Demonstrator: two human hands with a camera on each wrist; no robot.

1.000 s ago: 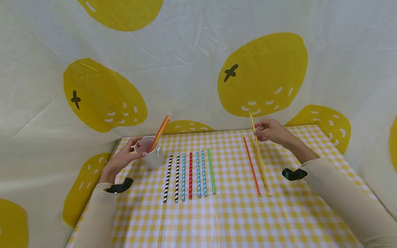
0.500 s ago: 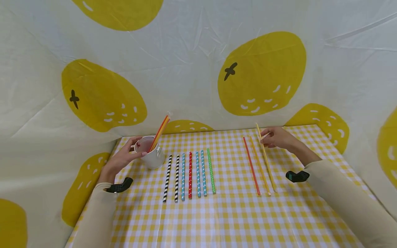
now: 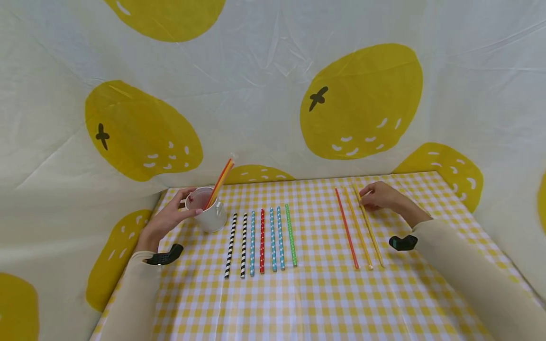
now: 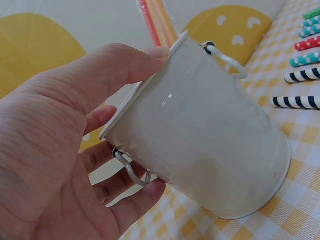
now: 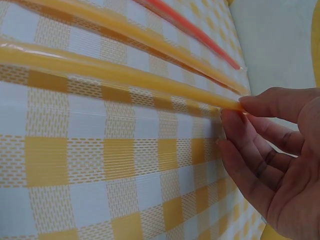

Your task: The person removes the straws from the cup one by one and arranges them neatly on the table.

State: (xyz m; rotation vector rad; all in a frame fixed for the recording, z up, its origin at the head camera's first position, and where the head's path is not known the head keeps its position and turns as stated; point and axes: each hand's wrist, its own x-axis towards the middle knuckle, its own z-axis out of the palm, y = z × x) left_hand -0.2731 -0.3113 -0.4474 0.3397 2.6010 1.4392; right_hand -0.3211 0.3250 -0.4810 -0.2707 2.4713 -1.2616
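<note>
My left hand (image 3: 168,215) grips a small white bucket (image 3: 212,220) with little side handles, at the left of the table. Its thumb presses on the rim in the left wrist view, and its other fingers reach around the side by one handle (image 4: 131,170). Red and orange wrapped straws (image 3: 220,183) lean out of the bucket. On the right, my right hand (image 3: 380,196) pinches the far end of a yellow wrapped straw (image 5: 140,80) between thumb and finger, close over the tablecloth. Beside it lie another yellow straw (image 3: 359,226) and a red straw (image 3: 347,228), roughly parallel.
A row of patterned paper straws lies mid-left: black-striped ones (image 3: 231,246), blue dotted ones (image 3: 273,239), a red dotted one (image 3: 262,241) and a green dotted one (image 3: 291,236). A yellow checked cloth (image 3: 324,303) covers the table. Behind hangs a lemon-print curtain (image 3: 256,113).
My right hand has shifted slightly right and down, lowering the yellow straw onto the cloth to the right of the other two. My left hand and the bucket have stayed in place.
</note>
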